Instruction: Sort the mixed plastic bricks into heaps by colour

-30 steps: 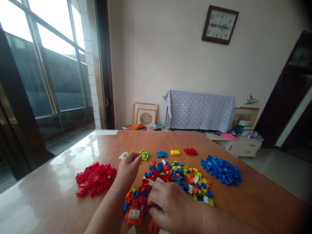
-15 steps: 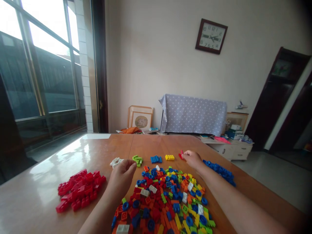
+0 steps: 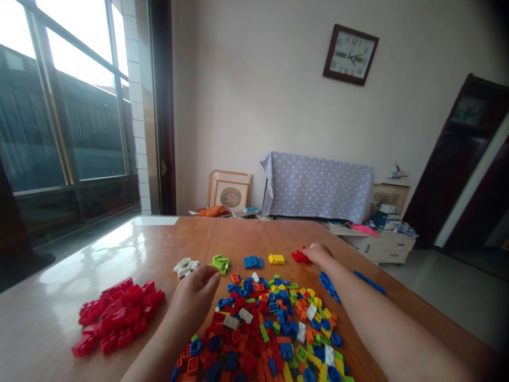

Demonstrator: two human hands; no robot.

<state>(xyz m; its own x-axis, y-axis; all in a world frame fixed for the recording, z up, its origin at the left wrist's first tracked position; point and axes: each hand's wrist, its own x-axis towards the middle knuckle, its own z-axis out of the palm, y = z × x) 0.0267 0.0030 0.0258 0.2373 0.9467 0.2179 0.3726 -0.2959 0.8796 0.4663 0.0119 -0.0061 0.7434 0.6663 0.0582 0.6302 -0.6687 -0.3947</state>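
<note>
My left hand (image 3: 199, 289) hovers over the table with thumb and fingers pressed together; whatever they hold, if anything, is hidden. Just beyond it lie small groups of white pieces (image 3: 185, 267) and light green bricks (image 3: 220, 263). My right hand (image 3: 320, 255) is at a small group of red bricks (image 3: 300, 257), its fingertips closed on a red brick at the group's right side. Between my arms spreads a large mixed pile of toy building bricks (image 3: 262, 332) in several colours. Rows of blue bricks (image 3: 253, 261) and yellow bricks (image 3: 276, 259) sit beyond the pile.
A heap of red bricks (image 3: 119, 314) lies left of my left arm. Blue bricks (image 3: 329, 286) are partly hidden behind my right forearm. The wooden table (image 3: 159, 249) ends before a low white cabinet (image 3: 387, 248) and a cloth-covered object (image 3: 318, 185) by the wall.
My right hand has shifted slightly right, and more of the small red group shows beside its fingertips. My left hand has moved slightly left and down in view, still pinched. The view has shifted a little.
</note>
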